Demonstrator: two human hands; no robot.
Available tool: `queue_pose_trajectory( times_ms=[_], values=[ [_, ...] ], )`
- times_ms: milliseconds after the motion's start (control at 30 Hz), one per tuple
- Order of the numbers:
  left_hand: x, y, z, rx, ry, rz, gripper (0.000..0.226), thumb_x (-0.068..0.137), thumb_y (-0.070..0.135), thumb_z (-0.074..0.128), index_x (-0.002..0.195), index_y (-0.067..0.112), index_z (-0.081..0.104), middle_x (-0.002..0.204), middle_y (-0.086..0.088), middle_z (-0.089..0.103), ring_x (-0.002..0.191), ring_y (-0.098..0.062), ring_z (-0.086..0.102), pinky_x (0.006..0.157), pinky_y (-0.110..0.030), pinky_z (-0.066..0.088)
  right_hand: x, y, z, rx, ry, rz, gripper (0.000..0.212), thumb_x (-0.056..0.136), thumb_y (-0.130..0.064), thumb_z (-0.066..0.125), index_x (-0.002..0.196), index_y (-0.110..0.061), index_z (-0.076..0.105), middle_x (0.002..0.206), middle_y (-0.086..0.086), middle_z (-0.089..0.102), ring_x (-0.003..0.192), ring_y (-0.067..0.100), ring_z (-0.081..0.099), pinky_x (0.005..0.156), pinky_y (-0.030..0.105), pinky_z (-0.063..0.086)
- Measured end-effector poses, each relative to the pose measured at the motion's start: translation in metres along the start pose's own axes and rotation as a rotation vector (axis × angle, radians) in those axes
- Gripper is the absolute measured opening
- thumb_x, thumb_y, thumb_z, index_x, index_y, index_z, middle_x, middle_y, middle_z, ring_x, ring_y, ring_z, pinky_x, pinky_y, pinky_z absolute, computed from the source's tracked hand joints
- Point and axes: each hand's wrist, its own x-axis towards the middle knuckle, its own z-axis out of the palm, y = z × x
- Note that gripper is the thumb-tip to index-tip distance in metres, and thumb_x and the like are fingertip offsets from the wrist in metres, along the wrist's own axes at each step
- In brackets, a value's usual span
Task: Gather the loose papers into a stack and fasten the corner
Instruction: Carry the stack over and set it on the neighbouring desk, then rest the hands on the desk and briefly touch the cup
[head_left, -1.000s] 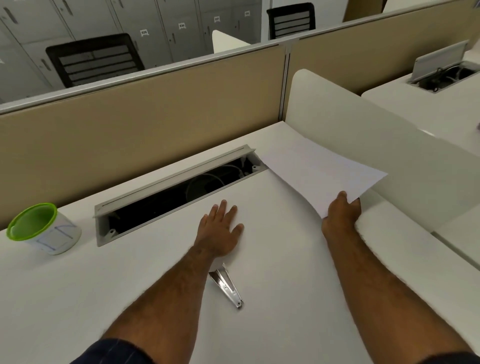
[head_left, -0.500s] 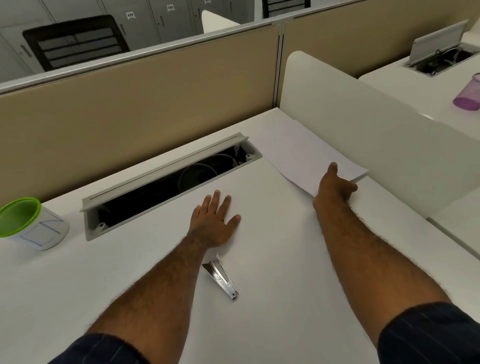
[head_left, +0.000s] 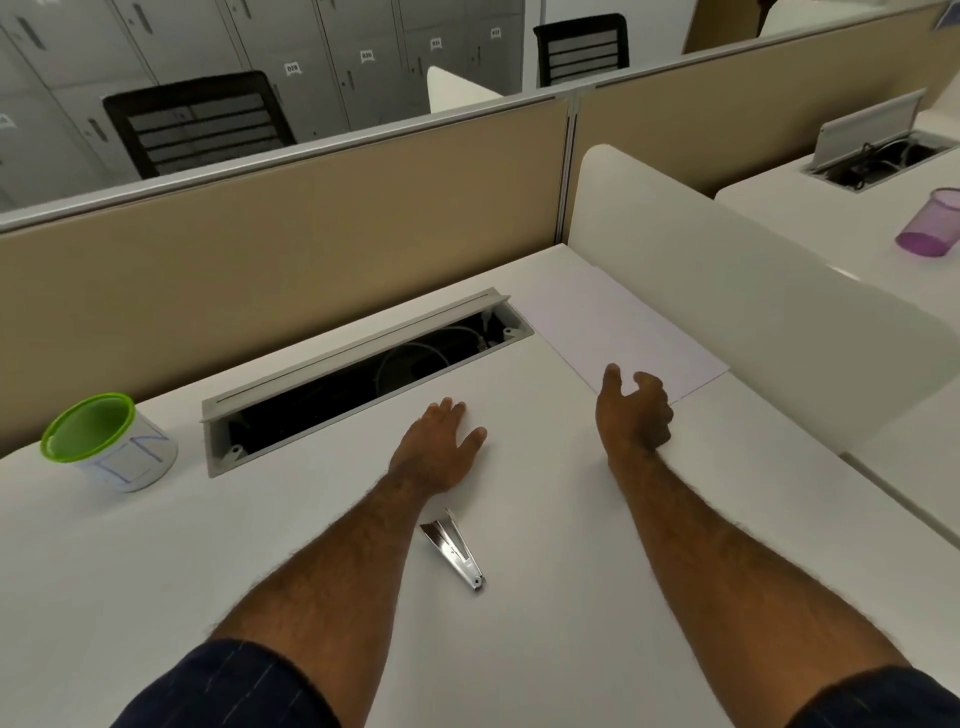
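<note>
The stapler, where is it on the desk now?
In the head view, the stapler lies on the desk between the forearms, just below the left hand.

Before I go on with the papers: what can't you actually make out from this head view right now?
- Paper: one sheet or several, edges too faint against the white desk.
- Left hand: lies flat, hiding whatever is under the palm.
- Stapler: top end hidden by the left forearm.
- Right hand: whether the fingertips touch the paper's corner.
- Cable tray: inside too dark.
</note>
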Motion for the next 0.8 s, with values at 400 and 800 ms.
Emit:
queue_pose_trajectory(
  times_ms=[400,800],
  values=[
    [-0.12,-0.035,-0.026,-0.004,0.296,-0.03,0.056,0.101,0.045,0.039,0.151,0.021,0.032,0.161,0.002,0.025,0.15,-0.017,0.017,0.121,-0.035,0.014,-0.128,0.006,-0.008,0.02,-0.186,-0.838,0.02,0.086,-0.033,0.062,0.098,-0.017,0.069,0.099,-0.003,0.073,0.095,0.017,0.066,0.088,0.04,0.05],
    [-0.277,-0.11,-0.02,0.037,0.484,-0.19,0.052,0.099,0.038,0.044,0.147,0.017,0.042,0.157,-0.001,0.035,0.148,-0.019,0.025,0.117,-0.026,0.009,-0.25,0.029,-0.02,-0.144,-0.518,-1.006,0.026,0.087,-0.03,0.061,0.11,-0.019,0.065,0.11,-0.004,0.069,0.107,0.021,0.061,0.097,0.035,0.043]
  ],
)
